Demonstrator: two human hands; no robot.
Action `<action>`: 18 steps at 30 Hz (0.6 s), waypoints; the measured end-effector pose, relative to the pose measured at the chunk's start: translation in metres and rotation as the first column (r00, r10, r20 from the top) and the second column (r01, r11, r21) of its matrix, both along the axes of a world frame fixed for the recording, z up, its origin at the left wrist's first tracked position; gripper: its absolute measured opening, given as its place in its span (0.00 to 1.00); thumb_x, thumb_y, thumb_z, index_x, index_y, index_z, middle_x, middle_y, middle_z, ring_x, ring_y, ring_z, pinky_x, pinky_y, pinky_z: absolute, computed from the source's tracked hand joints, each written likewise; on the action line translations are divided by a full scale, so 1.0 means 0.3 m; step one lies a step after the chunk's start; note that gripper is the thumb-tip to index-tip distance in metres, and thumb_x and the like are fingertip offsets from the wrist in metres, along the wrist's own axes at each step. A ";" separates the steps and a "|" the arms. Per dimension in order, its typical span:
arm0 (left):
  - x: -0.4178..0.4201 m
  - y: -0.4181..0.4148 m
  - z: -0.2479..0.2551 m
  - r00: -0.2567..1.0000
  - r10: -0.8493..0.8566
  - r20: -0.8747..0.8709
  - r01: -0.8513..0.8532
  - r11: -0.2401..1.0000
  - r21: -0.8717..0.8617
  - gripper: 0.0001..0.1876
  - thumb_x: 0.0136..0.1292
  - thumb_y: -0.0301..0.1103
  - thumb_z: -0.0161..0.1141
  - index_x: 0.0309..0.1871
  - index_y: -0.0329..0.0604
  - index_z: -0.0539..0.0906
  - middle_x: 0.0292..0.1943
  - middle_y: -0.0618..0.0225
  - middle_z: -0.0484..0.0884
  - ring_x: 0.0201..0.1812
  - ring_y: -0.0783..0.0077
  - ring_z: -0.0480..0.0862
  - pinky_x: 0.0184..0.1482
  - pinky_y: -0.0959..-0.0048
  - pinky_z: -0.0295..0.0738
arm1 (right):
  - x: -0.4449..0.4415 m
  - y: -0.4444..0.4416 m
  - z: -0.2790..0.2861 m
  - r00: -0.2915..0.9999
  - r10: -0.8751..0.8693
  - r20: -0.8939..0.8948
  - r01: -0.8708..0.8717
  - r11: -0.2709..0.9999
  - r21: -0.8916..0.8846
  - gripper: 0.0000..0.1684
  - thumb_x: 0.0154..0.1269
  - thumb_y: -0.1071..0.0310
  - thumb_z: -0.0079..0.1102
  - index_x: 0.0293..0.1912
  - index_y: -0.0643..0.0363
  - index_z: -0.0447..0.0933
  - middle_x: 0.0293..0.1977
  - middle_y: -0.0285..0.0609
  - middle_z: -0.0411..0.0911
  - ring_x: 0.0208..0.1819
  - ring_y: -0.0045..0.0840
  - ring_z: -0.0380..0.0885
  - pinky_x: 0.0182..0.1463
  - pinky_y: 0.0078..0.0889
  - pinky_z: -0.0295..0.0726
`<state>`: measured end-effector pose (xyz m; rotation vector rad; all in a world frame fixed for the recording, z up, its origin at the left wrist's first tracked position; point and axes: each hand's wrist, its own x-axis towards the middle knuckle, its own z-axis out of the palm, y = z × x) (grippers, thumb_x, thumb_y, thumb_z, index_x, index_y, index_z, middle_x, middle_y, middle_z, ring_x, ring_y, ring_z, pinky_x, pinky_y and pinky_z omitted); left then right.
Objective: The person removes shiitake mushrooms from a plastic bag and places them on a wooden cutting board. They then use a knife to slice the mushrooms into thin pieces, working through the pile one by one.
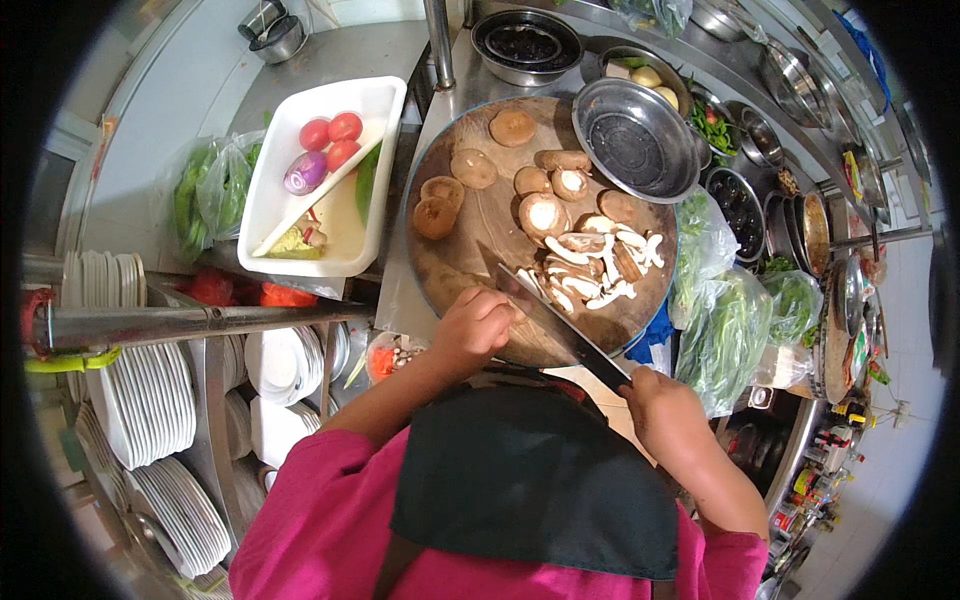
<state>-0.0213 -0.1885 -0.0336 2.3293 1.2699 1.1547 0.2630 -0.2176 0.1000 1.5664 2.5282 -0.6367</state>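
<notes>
My right hand (656,397) grips the handle of a kitchen knife (566,330), its dark blade reaching up and left over a round wooden chopping board (465,270). My left hand (476,322) is curled at the board's near edge, beside the blade; whether its fingers hold anything cannot be told. Sliced mushrooms (592,270) lie heaped on the right of the board. Whole brown mushroom caps (544,215) sit at its middle, and several more caps (474,168) are spread along the left and far side. An empty-looking steel bowl (636,140) overlaps the board's far right edge.
A white plastic tray (259,217) at left holds tomatoes, a cut red onion and other vegetables. Bagged greens (724,337) lie right of the board, steel bowls (529,75) beyond it. Stacked plates (142,405) fill a rack at lower left, crossed by a metal rail (225,322).
</notes>
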 end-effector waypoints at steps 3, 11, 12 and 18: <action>0.003 -0.005 -0.003 0.999 0.033 0.027 -0.032 0.999 -0.030 0.13 0.45 0.23 0.62 0.38 0.38 0.82 0.36 0.60 0.79 0.40 0.55 0.79 0.45 0.62 0.75 | -0.006 -0.005 0.007 1.000 0.011 0.004 -0.011 1.000 0.002 0.11 0.66 0.66 0.58 0.35 0.64 0.69 0.27 0.55 0.78 0.28 0.48 0.80 0.31 0.48 0.78; -0.002 -0.003 -0.023 0.997 0.066 0.033 -0.067 0.997 0.035 0.08 0.45 0.21 0.64 0.30 0.39 0.79 0.33 0.62 0.78 0.35 0.57 0.79 0.40 0.63 0.75 | -0.015 -0.004 0.020 1.000 0.021 0.012 -0.021 0.999 -0.025 0.12 0.67 0.65 0.57 0.36 0.64 0.69 0.28 0.56 0.78 0.29 0.50 0.81 0.32 0.48 0.78; -0.001 -0.002 -0.021 0.997 0.064 0.038 -0.066 0.997 0.030 0.08 0.44 0.21 0.64 0.30 0.39 0.79 0.33 0.62 0.78 0.35 0.57 0.79 0.41 0.63 0.75 | -0.017 -0.011 0.031 1.000 0.013 0.026 -0.012 0.999 -0.032 0.12 0.67 0.65 0.57 0.36 0.64 0.69 0.28 0.56 0.78 0.29 0.50 0.80 0.32 0.48 0.78; -0.013 -0.014 -0.019 0.999 0.035 0.032 -0.036 0.999 0.013 0.08 0.45 0.22 0.63 0.32 0.39 0.81 0.34 0.62 0.79 0.37 0.56 0.80 0.43 0.62 0.76 | -0.013 -0.008 -0.041 1.000 -0.007 -0.022 0.007 1.000 -0.031 0.12 0.67 0.64 0.57 0.35 0.64 0.70 0.27 0.56 0.78 0.29 0.50 0.80 0.33 0.49 0.78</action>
